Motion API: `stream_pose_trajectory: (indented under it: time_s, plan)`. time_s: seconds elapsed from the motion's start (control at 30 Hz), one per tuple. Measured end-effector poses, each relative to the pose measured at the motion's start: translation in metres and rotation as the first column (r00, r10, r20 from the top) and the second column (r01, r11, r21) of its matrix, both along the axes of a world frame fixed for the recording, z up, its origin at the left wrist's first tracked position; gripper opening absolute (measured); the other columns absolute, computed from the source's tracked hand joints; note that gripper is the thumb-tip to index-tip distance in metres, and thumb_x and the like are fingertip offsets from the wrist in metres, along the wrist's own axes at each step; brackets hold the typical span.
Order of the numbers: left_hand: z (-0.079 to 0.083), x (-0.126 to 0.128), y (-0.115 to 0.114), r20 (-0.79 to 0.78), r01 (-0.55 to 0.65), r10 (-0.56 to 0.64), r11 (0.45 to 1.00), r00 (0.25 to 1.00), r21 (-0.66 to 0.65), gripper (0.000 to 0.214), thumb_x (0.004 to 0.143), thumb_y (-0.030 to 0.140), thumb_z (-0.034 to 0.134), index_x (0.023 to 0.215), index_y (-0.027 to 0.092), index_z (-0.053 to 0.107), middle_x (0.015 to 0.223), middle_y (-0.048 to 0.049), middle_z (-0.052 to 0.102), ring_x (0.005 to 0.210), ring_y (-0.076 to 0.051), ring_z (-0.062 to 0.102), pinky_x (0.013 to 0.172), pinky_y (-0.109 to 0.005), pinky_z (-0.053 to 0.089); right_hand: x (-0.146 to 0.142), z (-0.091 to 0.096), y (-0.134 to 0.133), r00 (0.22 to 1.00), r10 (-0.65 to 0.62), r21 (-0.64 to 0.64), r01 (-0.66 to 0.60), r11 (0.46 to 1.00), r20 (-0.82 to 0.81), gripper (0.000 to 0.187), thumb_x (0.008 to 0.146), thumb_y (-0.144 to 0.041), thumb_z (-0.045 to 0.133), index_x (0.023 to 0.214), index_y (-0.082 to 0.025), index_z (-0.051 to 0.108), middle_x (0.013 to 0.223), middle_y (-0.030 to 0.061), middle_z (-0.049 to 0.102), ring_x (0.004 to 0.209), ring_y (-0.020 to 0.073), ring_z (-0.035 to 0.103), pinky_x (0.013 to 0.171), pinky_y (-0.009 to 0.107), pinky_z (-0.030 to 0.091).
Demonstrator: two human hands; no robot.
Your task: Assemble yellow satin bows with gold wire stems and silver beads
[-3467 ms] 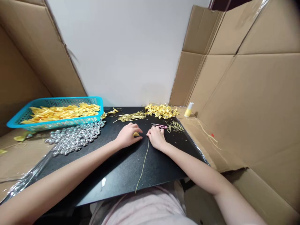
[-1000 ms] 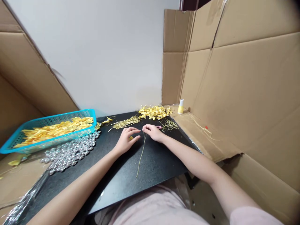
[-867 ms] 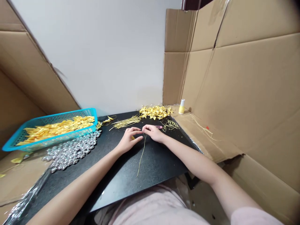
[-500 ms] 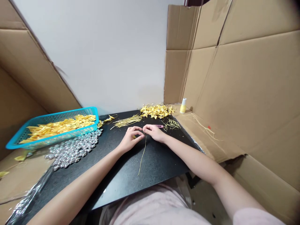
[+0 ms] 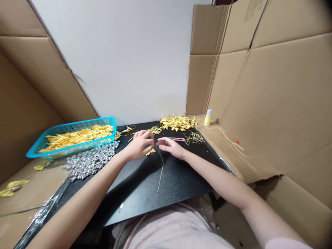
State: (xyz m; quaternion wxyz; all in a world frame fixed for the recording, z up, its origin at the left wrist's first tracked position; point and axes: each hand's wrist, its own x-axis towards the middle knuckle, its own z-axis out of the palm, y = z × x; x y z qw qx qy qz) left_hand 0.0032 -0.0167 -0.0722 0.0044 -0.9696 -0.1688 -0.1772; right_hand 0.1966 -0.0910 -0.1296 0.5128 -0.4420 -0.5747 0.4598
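My left hand [image 5: 141, 145] is over the dark table with its fingers curled and thumb and fingertips drawn together. It seems to pinch the upper end of a thin gold cord [image 5: 162, 167], though the fingers partly hide the grip. A small yellow ribbon piece [image 5: 151, 151] shows just under the left thumb. Facing it, my right hand [image 5: 171, 147] has its fingers stretched towards the left fingertips, thumb slightly apart, close beside the cord. The cord's loose end hangs down towards me over the tabletop.
Behind my hands lie cut gold cords [image 5: 155, 130] and a heap of yellow ribbon flowers [image 5: 178, 122]. A pink cutter [image 5: 178, 139] and cord scraps [image 5: 195, 137] are at the right. Silver beads [image 5: 90, 160] lie before a blue basket [image 5: 31, 152]. A thread spool [image 5: 208, 117] stands on cardboard.
My hands have drawn slightly apart, the left one rising a little with its fingers more curled. The right thumb and fingers have parted. More of the yellow piece shows. The view has shifted left.
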Motion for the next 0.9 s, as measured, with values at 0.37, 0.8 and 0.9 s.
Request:
stream_pose_trajectory:
  time_s: [0.37,0.8,0.9]
  plan:
    - [-0.009,-0.022,0.045,0.608,-0.087,0.472,0.829,0.638,-0.553,0.025,0.074,0.036,0.044,0.054,0.021,0.044,0.079,-0.0053,0.061,0.084,-0.02,0.059,0.075,-0.033,0.05,0.018,0.007,-0.003,0.969,0.239,-0.231,-0.218,0.948,0.063,0.03,0.086,-0.044,0.054,0.074,-0.016,0.053,0.05,-0.0108,0.029,0.044,0.0054,0.024,0.05,0.022,0.027]
    - [-0.028,-0.038,0.051,0.71,-0.492,0.63,0.748,0.316,-0.445,0.021,0.074,0.032,0.052,0.056,0.021,0.054,0.091,-0.0046,0.058,0.103,-0.026,0.051,0.099,-0.049,0.035,0.054,0.019,-0.004,0.729,0.054,-0.126,0.044,0.991,0.682,0.024,0.076,-0.014,0.053,0.056,-0.016,0.066,0.06,0.0001,0.06,0.061,0.0136,0.05,0.066,0.026,0.034]
    - [-0.025,-0.039,0.047,0.715,-0.532,0.635,0.73,0.293,-0.43,0.022,0.077,0.031,0.052,0.057,0.021,0.053,0.097,-0.0065,0.058,0.109,-0.029,0.049,0.098,-0.054,0.032,0.059,0.02,-0.004,0.669,-0.003,-0.087,0.101,0.991,0.743,0.025,0.075,-0.013,0.053,0.054,-0.016,0.065,0.059,0.0017,0.061,0.06,0.0151,0.052,0.065,0.028,0.036]
